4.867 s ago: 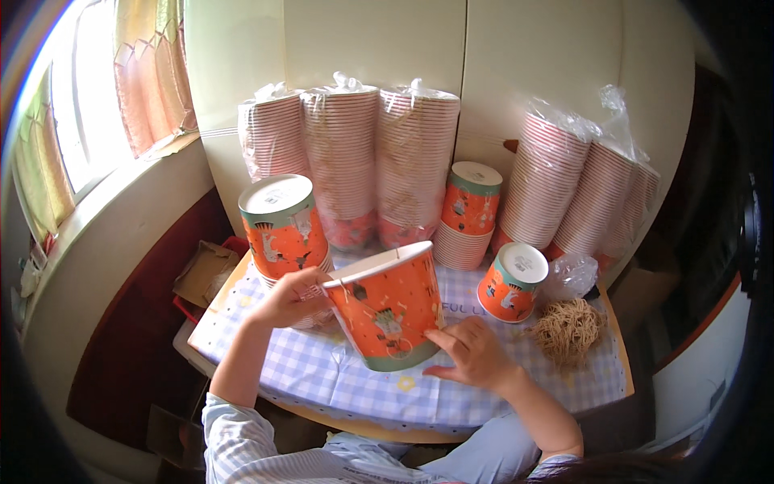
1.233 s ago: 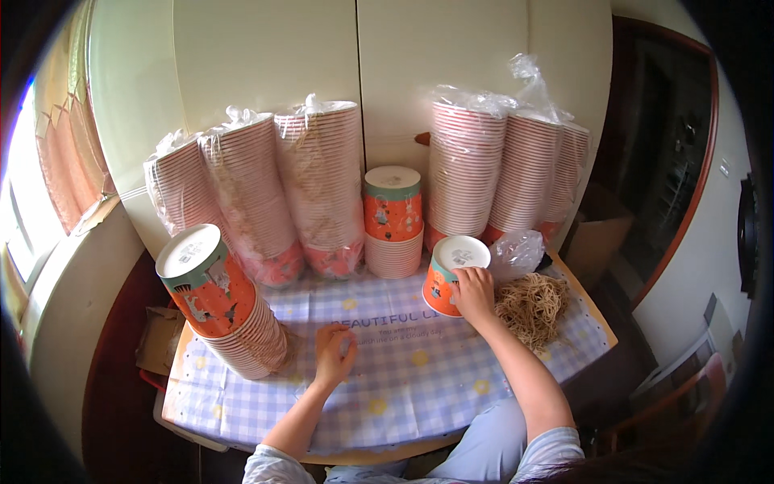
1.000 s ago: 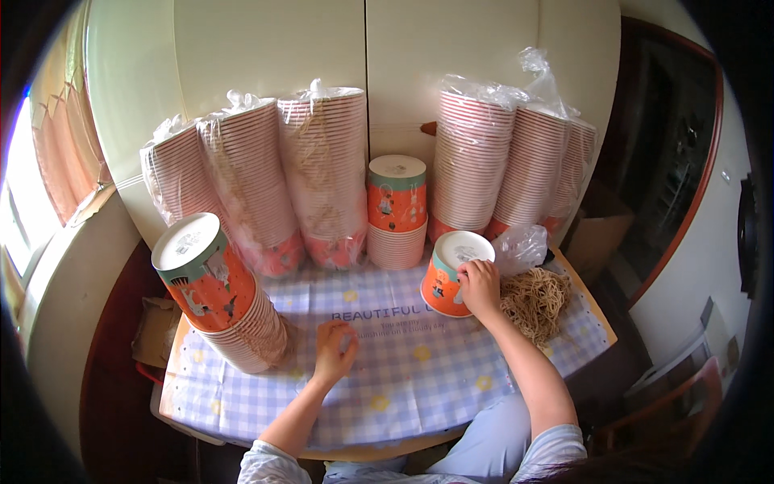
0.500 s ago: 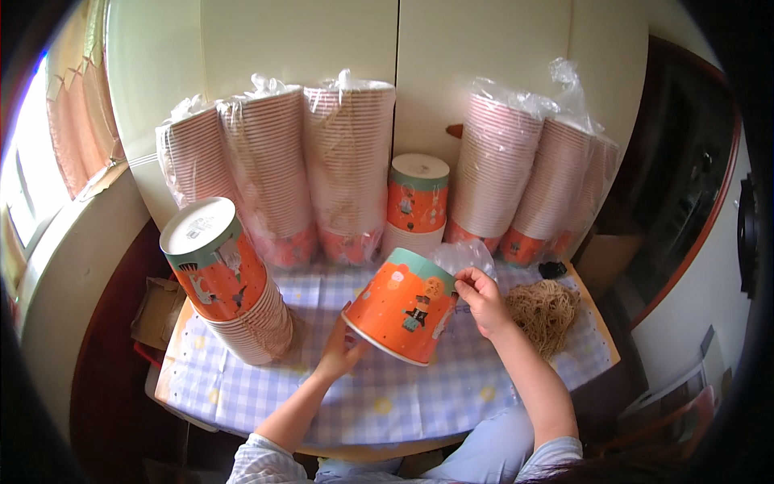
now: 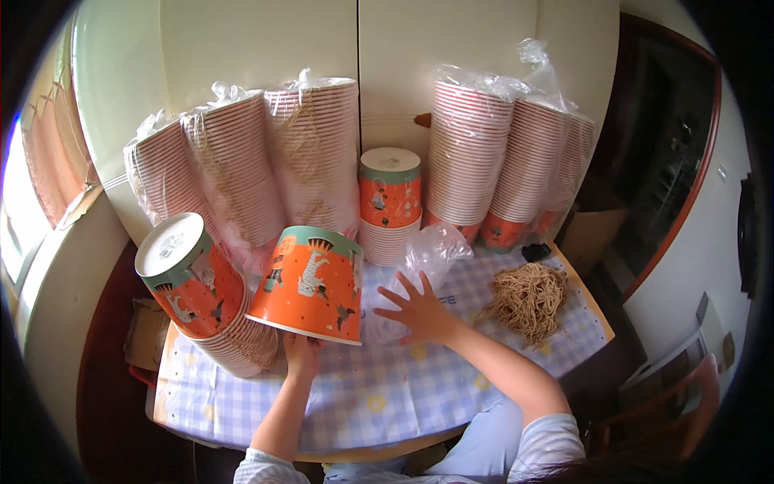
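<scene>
An orange paper bucket with a teal band and cartoon figures is held upside down, tilted, above the table. My left hand grips it at its lower rim, with some fingers hidden inside. My right hand is spread open with nothing in it, to the right of the bucket. Just beyond that hand lies a crumpled clear plastic bag. Left of the held bucket, a leaning stack of upside-down buckets stands close by. A shorter stack sits at the back middle.
Tall bagged stacks of buckets line the back left, and more bagged stacks the back right. A tangle of brown twine and a small black object lie on the right of the checked tablecloth.
My left hand has moved the bucket left and turned it, so other figures face me. The right hand has let go of it and spread its fingers. The view has shifted slightly.
</scene>
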### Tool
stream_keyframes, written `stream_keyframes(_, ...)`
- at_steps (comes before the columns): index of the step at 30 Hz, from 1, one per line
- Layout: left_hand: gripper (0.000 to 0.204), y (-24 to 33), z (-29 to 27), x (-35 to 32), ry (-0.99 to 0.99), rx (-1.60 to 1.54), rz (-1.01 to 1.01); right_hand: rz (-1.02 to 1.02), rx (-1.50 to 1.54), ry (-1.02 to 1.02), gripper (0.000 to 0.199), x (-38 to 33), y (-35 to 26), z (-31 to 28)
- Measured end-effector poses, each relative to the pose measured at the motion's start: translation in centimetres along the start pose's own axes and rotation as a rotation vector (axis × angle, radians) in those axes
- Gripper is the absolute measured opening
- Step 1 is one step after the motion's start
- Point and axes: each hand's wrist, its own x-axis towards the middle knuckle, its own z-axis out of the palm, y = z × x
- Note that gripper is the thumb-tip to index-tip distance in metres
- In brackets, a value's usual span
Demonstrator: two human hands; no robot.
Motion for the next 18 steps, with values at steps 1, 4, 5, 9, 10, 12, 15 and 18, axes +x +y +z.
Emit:
stream_keyframes(1, 0.013, 0.1, 0.1, -0.1, 0.001, 0.024, 0.015, 0.096, 0.051, -0.048, 0.081, 0.3, 0.2, 0.5)
stream_keyframes(4, 0.023, -0.5, 0.3, -0.4, 0.06, -0.017, 0.028, 0.255, 0.074, -0.069, 0.07, 0.2, 2.1, 3.5)
stream_keyframes(5, 0.027, -0.8, 0.4, -0.3, 0.112, -0.044, 0.044, 0.297, 0.046, -0.02, 0.055, 0.1, 3.2, 5.1)
stream_keyframes(9, 0.037, -0.4, -0.4, -0.6, 0.02, -0.041, 0.034, 0.349, -0.013, 0.146, 0.013, -1.7, 7.2, 7.4)
stream_keyframes(10, 0.037, -0.6, -0.1, -0.5, 0.013, -0.048, 0.027, 0.366, -0.105, 0.166, 0.004, -2.7, 9.0, 8.4)
stream_keyframes(12, 0.02, -0.5, -0.1, -0.6, -0.013, 0.01, 0.014, 0.443, -0.251, 0.129, 0.008, -4.0, 11.8, 8.6)
stream_keyframes(15, 0.014, -0.5, -0.2, -0.5, 0.019, 0.182, -0.084, 0.675, -0.387, -0.103, 0.01, -5.1, 15.2, 4.8)
stream_keyframes(18, 0.017, -0.4, 0.4, -0.8, -0.056, 0.245, -0.101, 1.051, -0.226, -0.221, 0.017, -6.6, 17.4, 1.2)
